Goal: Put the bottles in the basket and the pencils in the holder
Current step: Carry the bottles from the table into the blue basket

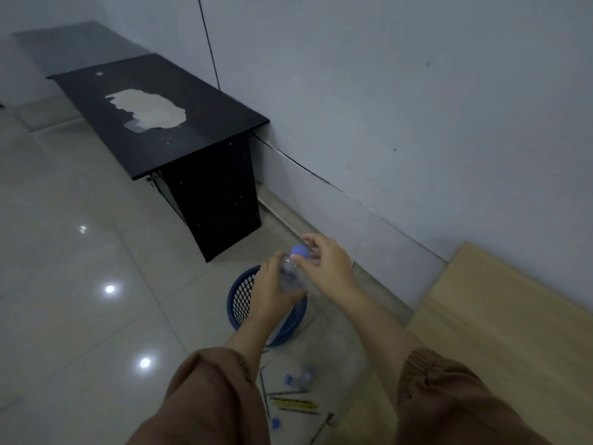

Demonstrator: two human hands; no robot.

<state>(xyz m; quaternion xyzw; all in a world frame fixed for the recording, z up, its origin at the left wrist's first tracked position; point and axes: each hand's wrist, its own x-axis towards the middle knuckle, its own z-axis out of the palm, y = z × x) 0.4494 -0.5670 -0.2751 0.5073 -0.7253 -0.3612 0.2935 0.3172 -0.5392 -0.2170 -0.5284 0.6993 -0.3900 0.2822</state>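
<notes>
Tiled floor (80, 252): one basket (239, 300), two bottles (293, 277) (301, 379).

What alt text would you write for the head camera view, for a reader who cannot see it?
Two hands hold a clear bottle with a blue cap above a blue mesh basket on a tiled floor: the left hand grips its body, the right hand its cap. Pencils and another bottle lie nearer the person; a black desk stands behind.

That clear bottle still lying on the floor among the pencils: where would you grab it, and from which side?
Grip the bottle on the floor around its clear body, coming straight down from above. It seems to lie on its side with its blue cap pointing left, so the round body is the widest free part. The pencils lie just beside it, nearer the person, so a low sideways reach might scatter them.
</notes>
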